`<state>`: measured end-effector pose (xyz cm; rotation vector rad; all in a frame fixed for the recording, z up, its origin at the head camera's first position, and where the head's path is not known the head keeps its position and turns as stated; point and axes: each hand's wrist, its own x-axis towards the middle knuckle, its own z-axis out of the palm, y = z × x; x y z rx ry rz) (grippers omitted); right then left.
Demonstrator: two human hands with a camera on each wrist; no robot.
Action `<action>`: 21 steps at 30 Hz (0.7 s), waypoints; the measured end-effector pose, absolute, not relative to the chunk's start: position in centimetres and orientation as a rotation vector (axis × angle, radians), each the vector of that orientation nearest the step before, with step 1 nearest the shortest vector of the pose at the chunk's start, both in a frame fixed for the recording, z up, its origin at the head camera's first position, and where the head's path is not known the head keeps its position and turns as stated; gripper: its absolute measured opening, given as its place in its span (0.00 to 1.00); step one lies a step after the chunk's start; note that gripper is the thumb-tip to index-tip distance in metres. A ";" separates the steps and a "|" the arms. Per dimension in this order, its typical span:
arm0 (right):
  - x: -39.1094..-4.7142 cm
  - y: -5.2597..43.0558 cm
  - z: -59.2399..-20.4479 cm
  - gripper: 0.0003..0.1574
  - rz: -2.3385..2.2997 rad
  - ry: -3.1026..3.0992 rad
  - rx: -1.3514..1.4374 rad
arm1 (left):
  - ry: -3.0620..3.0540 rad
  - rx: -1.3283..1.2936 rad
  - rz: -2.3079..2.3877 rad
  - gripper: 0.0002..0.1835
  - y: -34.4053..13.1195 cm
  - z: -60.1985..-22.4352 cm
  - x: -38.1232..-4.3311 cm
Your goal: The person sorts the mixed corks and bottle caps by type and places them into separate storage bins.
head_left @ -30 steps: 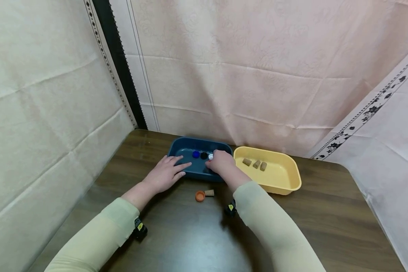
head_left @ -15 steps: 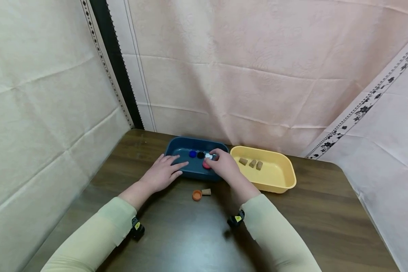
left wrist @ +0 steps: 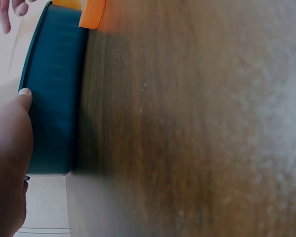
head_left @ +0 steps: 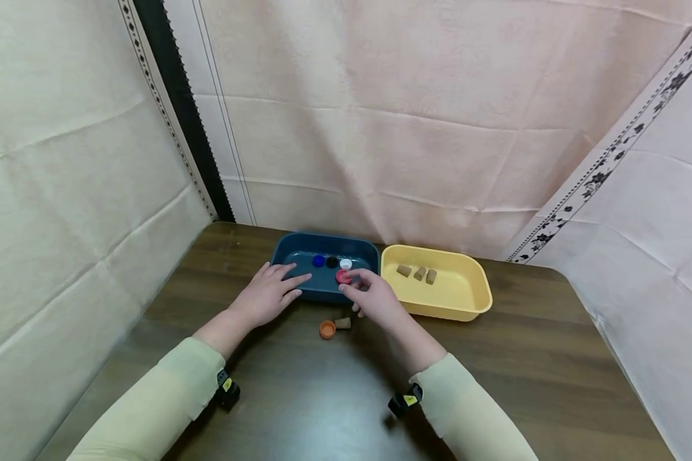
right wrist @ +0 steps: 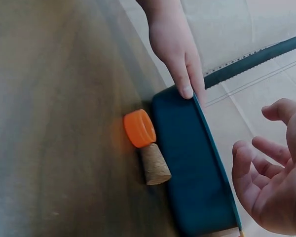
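Observation:
Spread fingers of my left hand (head_left: 265, 294) reach over the near left edge of the dark blue tray (head_left: 317, 285); in the left wrist view the thumb touches its rim. Above that tray's right end is my right hand (head_left: 377, 301), its fingers loosely bent and holding nothing in the right wrist view. Close by its fingertips lies a red bottle cap (head_left: 343, 276). Just behind are a white cap (head_left: 345, 264), a black cap (head_left: 332, 262) and a blue cap (head_left: 319, 260), in a row.
An orange cap (right wrist: 139, 128) and a cork stopper (right wrist: 156, 165) lie side by side on the wooden table (head_left: 300, 397), before the blue tray. To its right stands a yellow tray (head_left: 467, 301) holding several corks (head_left: 420, 274). Pale cloth (head_left: 438, 160) hangs behind.
My right hand has let go of the red cap beside the white one and drawn back toward me, its fingers loosening. The left hand stays at the tray edge. The head view shifts slightly.

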<state>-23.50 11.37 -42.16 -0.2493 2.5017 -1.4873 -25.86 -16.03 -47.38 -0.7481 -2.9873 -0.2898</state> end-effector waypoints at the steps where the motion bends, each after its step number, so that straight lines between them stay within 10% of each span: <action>1: -23.2 11.5 -42.2 0.22 -1.496 2.491 -0.244 | -2.984 -0.752 -0.291 0.26 -16.0 -47.4 -25.9; 21: -21.2 12.7 -43.7 0.19 -1.501 2.408 -0.203 | -3.005 -0.758 -0.274 0.27 -16.1 -47.3 -26.0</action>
